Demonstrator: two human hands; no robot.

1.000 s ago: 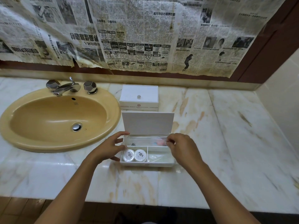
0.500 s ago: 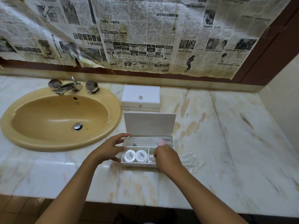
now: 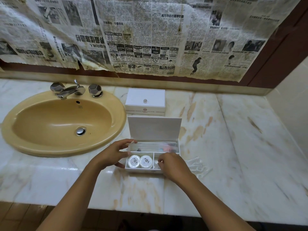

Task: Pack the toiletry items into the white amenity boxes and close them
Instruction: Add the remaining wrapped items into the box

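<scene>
Open box: white rectangular amenity box [image 3: 152,170] at the near middle of the pale veined marble counter [image 3: 233,147], its hinged white lid [image 3: 154,128] standing upright at the back.
Rear compartment: long clear-wrapped toiletry packets [image 3: 155,146] lying lengthwise, with a pink-red tint toward the right end; exact contents too small to tell.
Front-left compartment: two round white-wrapped soaps [image 3: 140,161] side by side, touching.
Front-right compartment: mostly hidden by the right hand; something clear and crinkled shows at its left edge.
Left hand [image 3: 111,155]: at the box's left end, fingers spread narrow and curved, thumb at the front corner and fingertips at the rear corner, steadying it.
Right hand [image 3: 173,165]: over the front-right compartment, fingers curled downward; whether they pinch an item I cannot tell.
Loose item: a crumpled clear plastic packet [image 3: 195,163] on the counter just beside the box's right end, partly behind the right hand.
Closed box: a second white amenity box with a small clear knob [image 3: 145,101], lid down, behind the open one, near the rim of the tan oval sink [image 3: 63,124].
Done, by judgement: one box appears packed and closed; the open box has two of its three compartments filled.
Left, by judgement: fill the front-right compartment, probably with the clear packet, then lower the lid.
</scene>
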